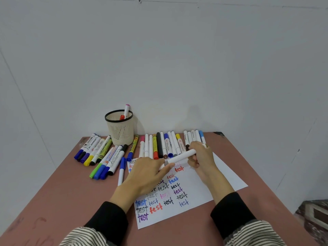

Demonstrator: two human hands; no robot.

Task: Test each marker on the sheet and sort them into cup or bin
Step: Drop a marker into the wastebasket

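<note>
I hold a white marker [179, 158] slantwise above the upper part of the sheet [198, 190], one end in each hand. My right hand [200, 157] curls round the barrel's far end; my left hand [147, 172] pinches the near end, where a grey band shows, probably the cap joint. I judge it light, stiff and smooth, so a firm pinch near each end suits pulling the cap; the plastic could slip if held loosely. The sheet lies flat on the reddish table [71, 201], covered with the word "test" in many colours. Beyond it, a row of markers [159, 145] lies side by side, with another cluster of markers [99, 153] to the left. The mesh cup [120, 129] stands behind, holding two markers. I see no bin.
</note>
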